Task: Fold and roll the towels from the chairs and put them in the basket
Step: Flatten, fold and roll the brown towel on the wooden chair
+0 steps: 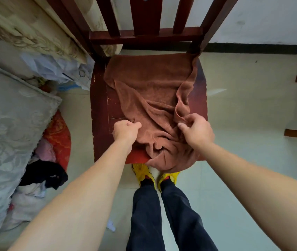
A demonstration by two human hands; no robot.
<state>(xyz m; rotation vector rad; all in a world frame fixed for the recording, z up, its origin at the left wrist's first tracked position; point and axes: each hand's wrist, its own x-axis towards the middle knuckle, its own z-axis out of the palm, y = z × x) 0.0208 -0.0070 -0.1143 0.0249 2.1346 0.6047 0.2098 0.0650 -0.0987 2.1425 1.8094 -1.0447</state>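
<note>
The brown towel (149, 98) lies rumpled on the red wooden chair seat (100, 109), running from the chair back to the near edge, where a bunch overhangs. Both hands meet it near that end: the left hand (125, 130) pinches its left edge, the right hand (195, 129) grips a raised fold on the right.

A pale floor (243, 124) is spreading below; a white wall (270, 19) is rising at two o'clock; patterned bedding (8, 124) is leaning at nine.

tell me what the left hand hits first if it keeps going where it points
Likely the rumpled folds of the brown towel: the left hand pinches its edge, pointing across the chair seat.
</note>
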